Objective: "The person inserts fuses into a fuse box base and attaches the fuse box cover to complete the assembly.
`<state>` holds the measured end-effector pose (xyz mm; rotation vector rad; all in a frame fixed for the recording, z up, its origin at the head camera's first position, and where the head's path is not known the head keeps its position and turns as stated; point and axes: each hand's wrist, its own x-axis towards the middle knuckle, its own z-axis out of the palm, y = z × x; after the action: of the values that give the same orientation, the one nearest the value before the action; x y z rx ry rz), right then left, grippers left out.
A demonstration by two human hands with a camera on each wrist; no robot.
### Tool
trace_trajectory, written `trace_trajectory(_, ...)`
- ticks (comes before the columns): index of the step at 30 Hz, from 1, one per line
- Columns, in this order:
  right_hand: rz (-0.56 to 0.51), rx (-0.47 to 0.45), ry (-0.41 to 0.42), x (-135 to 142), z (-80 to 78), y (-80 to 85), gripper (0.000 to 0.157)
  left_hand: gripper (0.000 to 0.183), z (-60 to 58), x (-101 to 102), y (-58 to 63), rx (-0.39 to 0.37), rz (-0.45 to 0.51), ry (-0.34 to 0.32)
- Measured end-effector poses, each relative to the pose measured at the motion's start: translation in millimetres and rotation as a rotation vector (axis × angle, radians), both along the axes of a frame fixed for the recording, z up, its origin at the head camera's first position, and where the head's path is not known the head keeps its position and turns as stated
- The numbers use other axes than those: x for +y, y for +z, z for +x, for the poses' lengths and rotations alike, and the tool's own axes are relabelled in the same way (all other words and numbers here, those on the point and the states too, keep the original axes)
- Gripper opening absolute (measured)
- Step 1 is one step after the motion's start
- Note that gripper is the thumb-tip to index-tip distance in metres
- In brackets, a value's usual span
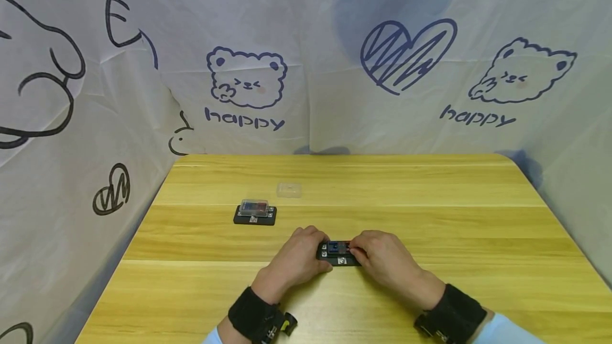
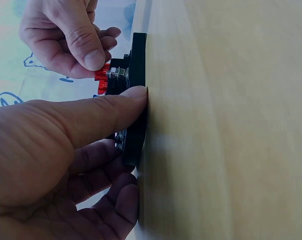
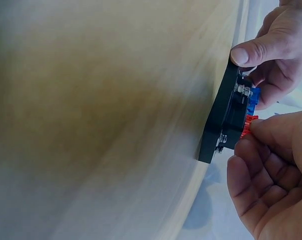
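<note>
A black fuse block [image 1: 341,262] lies on the wooden table between the two hands, with metal screw terminals along its edges. My left hand [image 1: 302,258] grips its left end, thumb [image 2: 108,111] on the near side and fingers behind. With thumb and forefinger, my right hand [image 1: 388,258] pinches a red blade fuse [image 2: 100,73] at the block's right part. A blue blade fuse [image 3: 254,99] stands in the block beside the red ones. How deep the pinched fuse sits is hidden by the fingertips.
A second fuse block [image 1: 255,221] with a clear cover [image 1: 254,207] over its fuses lies farther back on the left. Near it, a loose clear cover [image 1: 289,190] rests on the table [image 1: 430,185]. White cloth [image 1: 325,105] with drawings hangs behind and at the sides.
</note>
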<state>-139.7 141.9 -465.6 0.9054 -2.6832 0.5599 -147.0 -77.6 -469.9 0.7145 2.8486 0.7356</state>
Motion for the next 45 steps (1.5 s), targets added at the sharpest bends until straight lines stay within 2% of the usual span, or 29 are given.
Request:
trace_trajectory(20, 0.019, 0.025, 0.016, -1.1, -0.7, 0.0, 0.004, 0.051, -0.2, -0.9, -0.9, -0.002, -0.011, -0.001)
trace_trajectory(28, 0.086, 0.091, 0.072, -2.2, -3.8, 6.5, 0.005, 0.05, -0.8, -1.0, -1.5, -0.001, 0.002, -0.001)
trace_trajectory(45, 0.082, 0.031, 0.028, 1.3, -1.8, 2.6, 0.004, 0.05, -0.8, -1.2, -1.3, -0.009, 0.004, -0.001)
